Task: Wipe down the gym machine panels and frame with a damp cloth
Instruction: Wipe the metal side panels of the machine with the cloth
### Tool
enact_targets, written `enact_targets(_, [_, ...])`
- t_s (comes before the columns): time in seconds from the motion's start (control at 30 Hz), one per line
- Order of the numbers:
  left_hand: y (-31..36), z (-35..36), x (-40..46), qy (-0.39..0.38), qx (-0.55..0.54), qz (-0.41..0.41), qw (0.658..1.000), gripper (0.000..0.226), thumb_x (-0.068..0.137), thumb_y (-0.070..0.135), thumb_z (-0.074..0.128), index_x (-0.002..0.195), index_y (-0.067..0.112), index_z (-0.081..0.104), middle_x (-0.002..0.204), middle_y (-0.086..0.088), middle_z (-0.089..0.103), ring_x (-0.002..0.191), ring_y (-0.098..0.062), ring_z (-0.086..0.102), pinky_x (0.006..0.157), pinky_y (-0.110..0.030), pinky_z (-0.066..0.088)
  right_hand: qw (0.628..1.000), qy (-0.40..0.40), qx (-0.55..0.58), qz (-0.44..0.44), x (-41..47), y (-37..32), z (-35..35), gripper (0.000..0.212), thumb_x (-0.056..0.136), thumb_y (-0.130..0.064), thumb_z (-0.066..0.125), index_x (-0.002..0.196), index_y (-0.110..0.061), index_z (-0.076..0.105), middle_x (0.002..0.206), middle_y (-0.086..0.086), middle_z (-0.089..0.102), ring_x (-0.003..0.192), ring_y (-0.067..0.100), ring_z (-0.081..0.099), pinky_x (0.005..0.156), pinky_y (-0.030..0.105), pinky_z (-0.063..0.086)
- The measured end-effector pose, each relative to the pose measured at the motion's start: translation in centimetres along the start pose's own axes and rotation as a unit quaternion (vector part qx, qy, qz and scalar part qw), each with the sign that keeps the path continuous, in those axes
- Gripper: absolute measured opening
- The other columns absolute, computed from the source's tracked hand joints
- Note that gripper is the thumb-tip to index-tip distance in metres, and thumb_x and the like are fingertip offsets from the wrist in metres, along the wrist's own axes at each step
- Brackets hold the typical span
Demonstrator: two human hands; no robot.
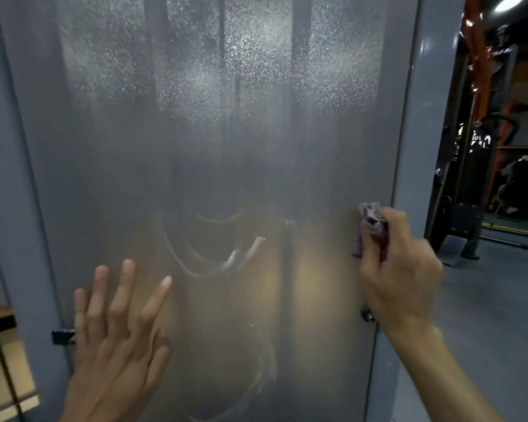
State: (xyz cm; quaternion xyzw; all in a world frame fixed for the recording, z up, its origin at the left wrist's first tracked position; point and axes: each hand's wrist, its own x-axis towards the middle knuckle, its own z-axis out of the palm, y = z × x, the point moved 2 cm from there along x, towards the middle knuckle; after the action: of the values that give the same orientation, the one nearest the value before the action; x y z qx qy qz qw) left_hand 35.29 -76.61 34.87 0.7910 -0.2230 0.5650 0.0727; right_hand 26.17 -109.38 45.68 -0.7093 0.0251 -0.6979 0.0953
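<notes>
1. Panel: a tall, translucent grey sheet fills most of the head view. Fine spray droplets speckle its upper part; curved wipe streaks mark the lower middle. Dark vertical bars show dimly through it.
2. Frame: a grey upright borders the panel on its right edge; a matching upright borders the left.
3. Right hand: clenched around a bunched purple-and-white cloth, which protrudes above the fingers and presses against the panel near its right edge, just beside the frame.
4. Left hand: released, fingers spread and extended upward, held against or just in front of the lower left panel; contact cannot be told. It grasps nothing.
5. Fasteners: a small metal knob sits at the panel's right edge below the right hand; a dark clip sits at the left edge.
6. Background: other gym equipment with orange and black members stands at far right on a grey floor.
</notes>
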Motion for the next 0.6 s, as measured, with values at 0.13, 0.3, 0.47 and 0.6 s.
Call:
enact_targets(0.13, [0.1,0.0,0.0,-0.007,0.001,-0.004,1.000,0.072,0.085,0.032,0.045,0.155,0.025,0.034,0.173,-0.012,0.011,0.158,-0.045,0.010,0.124,-0.068,0.011,0.998,-0.041,-0.005,-0.055,-0.4,-2.0,1.6,0.019,0.091,-0.017,0.067,0.109,-0.011,0.067,0.067,0.000,0.061,0.053,0.020,0.045,0.054,0.032,0.029])
enact_targets(0.3, [-0.2,-0.1,-0.1,-0.011,0.008,0.003,1.000,0.071,0.087,0.033,0.046,0.156,0.026,0.033,0.171,-0.016,0.016,0.156,-0.047,0.013,0.122,-0.070,0.014,0.999,0.025,-0.004,0.034,0.0,1.3,0.0,0.010,0.101,-0.023,0.058,0.108,-0.017,0.055,0.063,0.009,0.057,0.051,0.032,0.054,0.062,0.030,0.028])
enact_targets(0.47, [-0.2,-0.2,-0.1,-0.011,0.003,0.004,1.000,0.070,0.087,0.033,0.046,0.156,0.028,0.032,0.172,-0.014,0.014,0.157,-0.046,0.012,0.124,-0.067,0.011,0.999,0.011,0.018,-0.024,-0.8,-2.5,2.0,0.018,0.091,-0.009,0.066,0.109,-0.012,0.063,0.068,0.005,0.060,0.065,0.019,0.041,0.060,0.032,0.018])
enact_targets(0.6, [-1.0,0.0,-0.3,0.011,0.018,0.041,0.999,0.067,0.088,0.032,0.047,0.154,0.030,0.035,0.169,-0.016,0.022,0.155,-0.047,0.019,0.123,-0.064,0.016,1.000,0.005,-0.008,0.020,-1.1,0.7,1.4,0.016,0.100,-0.025,0.057,0.115,-0.020,0.055,0.074,0.018,0.063,0.065,0.037,0.055,0.057,0.038,0.035])
